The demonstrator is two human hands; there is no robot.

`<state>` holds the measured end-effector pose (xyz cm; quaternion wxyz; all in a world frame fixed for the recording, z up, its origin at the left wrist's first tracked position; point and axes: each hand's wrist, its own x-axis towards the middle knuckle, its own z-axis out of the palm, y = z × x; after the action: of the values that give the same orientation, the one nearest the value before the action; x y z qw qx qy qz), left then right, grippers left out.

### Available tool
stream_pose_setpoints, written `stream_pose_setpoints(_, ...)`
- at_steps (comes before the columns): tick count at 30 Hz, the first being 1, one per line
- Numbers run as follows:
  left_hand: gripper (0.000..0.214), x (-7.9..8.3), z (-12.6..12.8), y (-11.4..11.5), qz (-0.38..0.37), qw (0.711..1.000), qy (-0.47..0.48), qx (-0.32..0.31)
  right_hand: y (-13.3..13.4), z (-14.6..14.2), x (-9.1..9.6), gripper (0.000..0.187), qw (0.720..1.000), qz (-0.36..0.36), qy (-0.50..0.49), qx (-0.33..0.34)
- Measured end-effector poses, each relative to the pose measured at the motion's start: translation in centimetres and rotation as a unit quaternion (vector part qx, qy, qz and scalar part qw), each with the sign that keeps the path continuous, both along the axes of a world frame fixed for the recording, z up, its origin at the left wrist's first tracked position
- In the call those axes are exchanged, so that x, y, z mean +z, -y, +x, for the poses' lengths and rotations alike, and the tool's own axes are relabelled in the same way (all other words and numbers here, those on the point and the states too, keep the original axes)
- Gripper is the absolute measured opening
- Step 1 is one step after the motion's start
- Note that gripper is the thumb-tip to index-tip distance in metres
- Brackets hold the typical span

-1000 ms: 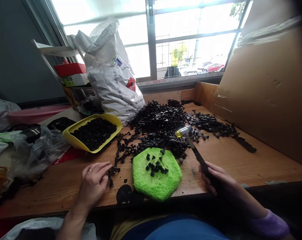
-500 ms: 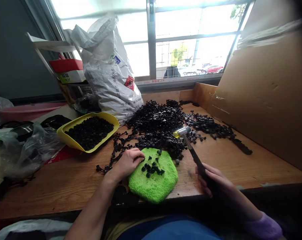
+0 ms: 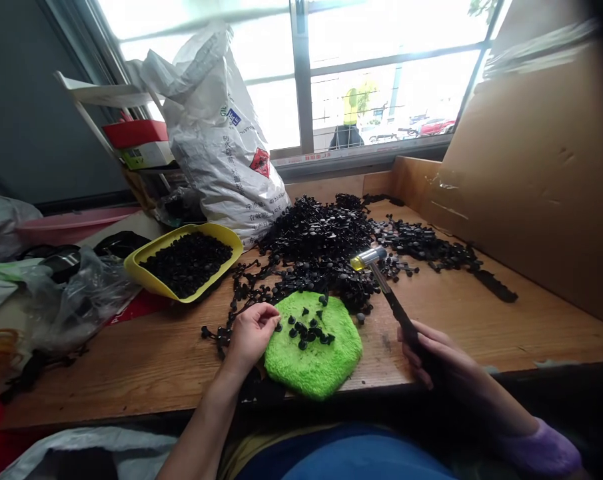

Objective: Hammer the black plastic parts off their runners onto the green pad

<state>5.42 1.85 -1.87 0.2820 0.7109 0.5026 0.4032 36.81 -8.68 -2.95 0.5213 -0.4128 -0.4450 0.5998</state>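
Observation:
My left hand [image 3: 254,335] is at the left edge of a bright green, rough-surfaced pad [image 3: 314,379]. Its thumb and fingers are pinched together on a small black mushroom-shaped piece [image 3: 278,327], mostly covered by the fingertips. Several similar black pieces [image 3: 312,333] lie scattered on top of the pad. To the right of the pad, my right hand [image 3: 434,353] is wrapped round the dark handle of a small mallet [image 3: 387,293]. The mallet's head, metal with a yellow face, is raised near the front of a heap of black pieces.
Behind the pad is a large heap of black pieces [image 3: 321,230], trailing off rightwards. A yellow tub [image 3: 211,293] filled with small black pieces stands left, before a tall white sack [image 3: 201,153]. Cardboard [image 3: 536,193] walls the right side; plastic bags [image 3: 81,293] crowd the left.
The whole view has shifted slightly. My left fingertips have drawn back left towards the pad's edge, and a black piece now shows just right of them. My right hand keeps the mallet raised.

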Motion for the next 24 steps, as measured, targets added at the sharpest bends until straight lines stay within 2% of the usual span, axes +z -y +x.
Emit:
stream_pose_setpoints(3, 0.015, 0.8, -1.3, 1.0, 0.05, 0.998, -0.004, 0.044, 0.1, 0.2, -0.3, 0.025, 1.0, -0.024, -0.007, -0.01)
stream_pose_setpoints(5, 0.017, 1.4, -3.4, 1.7, 0.086, 0.988, -0.024, 0.129, 0.0, 0.4, -0.6, 0.024, 0.999, -0.036, -0.009, -0.017)
stream_pose_setpoints(8, 0.026, 1.9, -7.4, 2.6, 0.116, 0.933, -0.146, 0.308, -0.1, 0.5, -0.8, 0.024, 0.999, -0.034, -0.003, -0.015)
stream_pose_setpoints(10, 0.035, 1.4, -9.3, 2.6, 0.071, 0.907, -0.222, 0.351, -0.2, 0.4, -0.8, 0.022, 1.0, -0.028, -0.001, -0.007)
stream_pose_setpoints(11, 0.038, 1.0, -9.8, 2.4, 0.036, 0.908, -0.233, 0.345, -0.2, 0.4, -0.8, 0.022, 1.0, -0.028, -0.002, -0.003)
stream_pose_setpoints(13, 0.037, 0.0, -9.9, 1.9, -0.023, 0.931, -0.182, 0.315, -0.3, 0.3, -0.7, 0.02, 0.999, -0.032, -0.004, 0.003)
stream_pose_setpoints(15, 0.033, -0.9, -9.3, 1.4, -0.062, 0.957, -0.06, 0.277, -0.2, 0.3, -0.5, 0.02, 1.0, -0.028, -0.001, 0.006)
stream_pose_setpoints(17, 0.034, -1.3, -8.7, 1.4, -0.109, 0.964, 0.084, 0.227, -0.1, 0.2, -0.3, 0.02, 1.0, -0.018, 0.006, 0.007)
stream_pose_setpoints(20, 0.038, -0.9, -8.3, 2.5, -0.168, 0.937, 0.245, 0.184, 0.0, 0.0, 0.1, 0.023, 1.0, -0.009, 0.012, 0.002)
stream_pose_setpoints(24, 0.035, 0.6, -7.1, 4.0, -0.188, 0.901, 0.363, 0.142, -0.1, -0.1, 0.2, 0.026, 1.0, -0.004, 0.018, 0.009)
